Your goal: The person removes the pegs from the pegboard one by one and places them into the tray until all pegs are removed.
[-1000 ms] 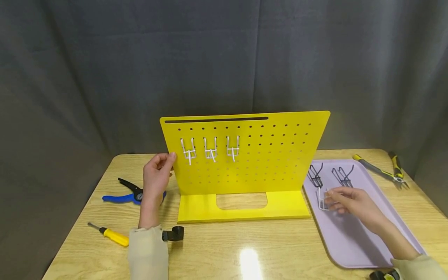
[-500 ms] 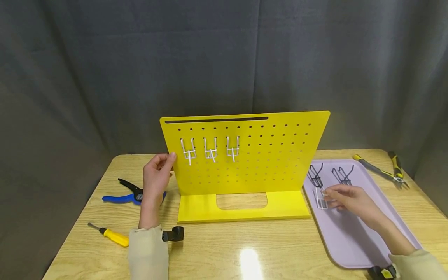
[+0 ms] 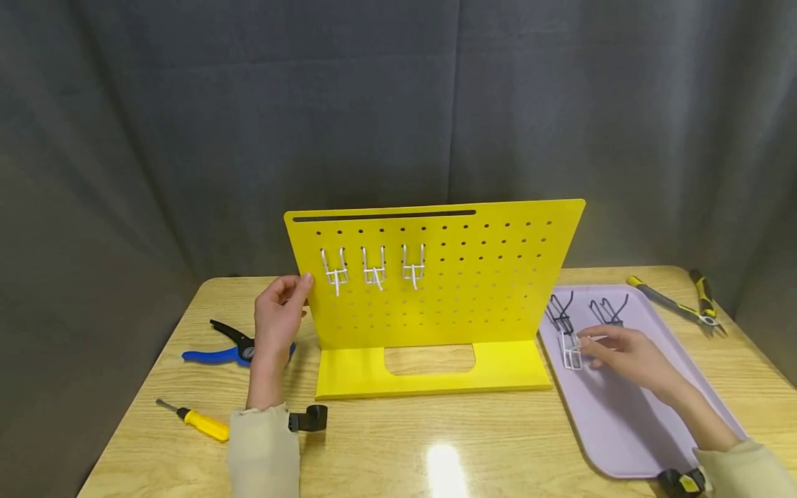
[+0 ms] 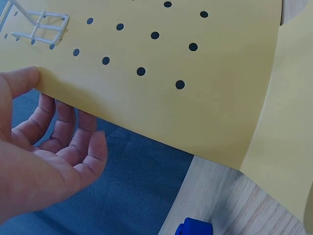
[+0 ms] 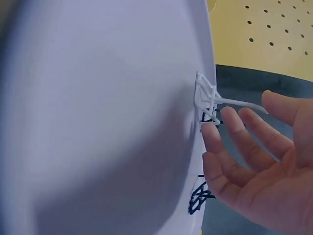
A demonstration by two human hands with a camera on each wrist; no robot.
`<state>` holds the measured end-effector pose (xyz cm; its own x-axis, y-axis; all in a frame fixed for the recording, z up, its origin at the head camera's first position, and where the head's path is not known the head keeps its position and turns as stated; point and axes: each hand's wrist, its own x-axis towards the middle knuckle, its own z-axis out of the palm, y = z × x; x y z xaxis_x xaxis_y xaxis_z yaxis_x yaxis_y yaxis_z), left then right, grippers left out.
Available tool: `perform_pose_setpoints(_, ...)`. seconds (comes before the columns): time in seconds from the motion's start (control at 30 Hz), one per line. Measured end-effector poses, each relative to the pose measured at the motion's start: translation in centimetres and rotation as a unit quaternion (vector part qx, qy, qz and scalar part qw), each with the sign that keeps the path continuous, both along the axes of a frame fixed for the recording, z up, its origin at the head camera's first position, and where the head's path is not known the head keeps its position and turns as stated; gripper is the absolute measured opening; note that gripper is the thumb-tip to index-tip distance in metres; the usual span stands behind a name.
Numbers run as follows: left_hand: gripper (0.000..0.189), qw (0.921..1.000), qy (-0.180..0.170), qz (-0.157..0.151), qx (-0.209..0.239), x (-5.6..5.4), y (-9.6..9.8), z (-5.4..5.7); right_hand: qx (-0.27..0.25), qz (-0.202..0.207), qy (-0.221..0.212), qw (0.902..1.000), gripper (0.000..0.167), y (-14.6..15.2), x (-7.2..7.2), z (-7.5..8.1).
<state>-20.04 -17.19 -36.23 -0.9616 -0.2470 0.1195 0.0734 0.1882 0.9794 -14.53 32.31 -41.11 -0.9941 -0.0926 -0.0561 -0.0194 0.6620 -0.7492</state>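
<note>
A yellow pegboard (image 3: 486, 311) stands upright on its yellow base, with three white wire hooks in a row on its left half. My left hand (image 3: 277, 321) grips its left edge, thumb on the front face and fingers behind, as the left wrist view also shows. Over the lilac tray (image 3: 598, 422), my right hand (image 3: 625, 356) pinches a white pegboard hook (image 5: 234, 102) by its prong, thumb at the prong's tip. The hook's wire frame hangs at the tray's left side, just in front of a black wire hook (image 3: 562, 322). Another black hook (image 3: 610, 315) lies behind the right hand.
Left of the board lie a blue-and-black handled tool (image 3: 212, 357) and a yellow screwdriver (image 3: 207, 425). Yellow-and-grey pliers (image 3: 672, 303) and a black-and-yellow tool (image 3: 705, 294) lie beyond the tray's right side. A dark curtain (image 3: 373, 124) hangs behind the table.
The white hook in my right hand has turned and shifted slightly back toward the black hook, the hand moving with it. My left hand keeps its hold on the board.
</note>
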Motion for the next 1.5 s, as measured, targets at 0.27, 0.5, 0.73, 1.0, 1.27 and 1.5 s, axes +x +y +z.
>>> perform_pose_setpoints(0.27, 0.04, 1.0, 0.003, -0.001, 0.005, -0.1, 0.0, 0.0, 0.04, 0.019, 0.096, 0.9944, 0.036, -0.9, 1.4, 1.2)
perform_pose_setpoints(0.5, 0.04, 1.0, 0.005, 0.001, 0.002, -0.1, 0.1, 0.0, -0.007, 0.036, 0.181, 0.9828, 0.028, -3.7, 2.3, 4.0)
perform_pose_setpoints(0.73, 0.041, 1.0, 0.002, -0.006, -0.004, 0.0, 0.1, 0.0, -0.085, 0.078, 0.181, 0.9767, 0.024, -7.6, 3.0, 5.4)
perform_pose_setpoints(1.0, 0.039, 0.9999, 0.009, 0.001, -0.015, 0.1, -0.8, 0.4, -0.252, 0.14, 0.072, 0.9549, 0.022, -12.3, 3.8, 3.0)
perform_pose_setpoints(1.27, 0.037, 0.9999, 0.007, 0.0, -0.016, 0.0, -1.0, 0.1, -0.298, 0.157, 0.081, 0.938, 0.021, -16.2, 3.1, 3.1)
perform_pose_setpoints(1.5, 0.036, 0.9997, 0.02, -0.005, -0.014, -0.1, -0.9, 0.0, -0.313, 0.142, 0.109, 0.9327, 0.021, -17.9, 1.9, 4.2)
